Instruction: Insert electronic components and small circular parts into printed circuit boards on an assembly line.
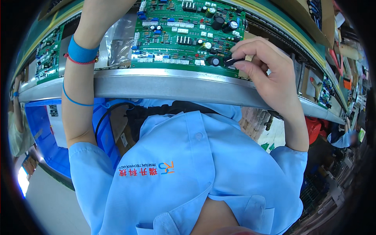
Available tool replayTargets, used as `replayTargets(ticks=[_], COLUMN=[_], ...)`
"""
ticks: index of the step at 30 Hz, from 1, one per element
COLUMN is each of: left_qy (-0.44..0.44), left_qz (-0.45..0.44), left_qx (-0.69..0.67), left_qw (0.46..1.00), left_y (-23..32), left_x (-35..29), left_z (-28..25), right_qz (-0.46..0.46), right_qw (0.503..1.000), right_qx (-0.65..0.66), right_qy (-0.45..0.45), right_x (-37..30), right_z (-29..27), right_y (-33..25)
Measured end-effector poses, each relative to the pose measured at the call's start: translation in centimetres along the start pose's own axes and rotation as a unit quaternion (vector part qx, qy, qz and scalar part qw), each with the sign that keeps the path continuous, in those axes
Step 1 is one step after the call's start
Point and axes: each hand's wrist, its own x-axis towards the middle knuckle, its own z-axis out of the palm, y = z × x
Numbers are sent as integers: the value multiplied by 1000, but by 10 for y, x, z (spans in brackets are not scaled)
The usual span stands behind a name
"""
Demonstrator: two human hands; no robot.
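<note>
A green circuit board (172, 41), crowded with white connectors, capacitors and small parts, lies in front of me on the metal rail. At its near right corner, my right hand (270, 68) pinches a black cylindrical capacitor (231, 61) between thumb and index finger. The capacitor sits at the board's surface; whether its leads are in the holes is hidden. Just left of it stands another black capacitor (213, 61). My left hand (111, 7) reaches past the board's left side, a blue band on its wrist; its fingers are beyond the upper edge of the picture.
A metal rail (168, 84) runs along my side of the line. Clear plastic film (119, 41) lies left of the board. Further boards sit on the line at left (49, 55) and right (327, 92). Parts bins (313, 17) stand at upper right, a blue crate (41, 121) below left.
</note>
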Motion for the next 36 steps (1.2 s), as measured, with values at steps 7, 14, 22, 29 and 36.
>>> replayTargets(ticks=[7, 14, 22, 29, 36], left_qy=[20, 16, 9, -2, -66], left_qz=[96, 88, 114, 9, 163], left_qx=[-4, -14, 47, 170, 139], left_qw=[995, 996, 992, 985, 975], left_y=[-19, -22, -41, -110, -122], left_x=[-5, -7, -1, 16, 64], left_z=[6, 6, 4, -16, 31], right_qz=[-81, -151, -168, -96, -130], right_qw=[991, 973, 968, 985, 933], right_qx=[-98, -175, -187, -139, -315], right_qy=[35, 15, -2, -46, 117], right_x=[-2, 4, 11, 27, 147], right_z=[9, 11, -2, -37, -69], right_y=[0, -4, -6, -8, 57])
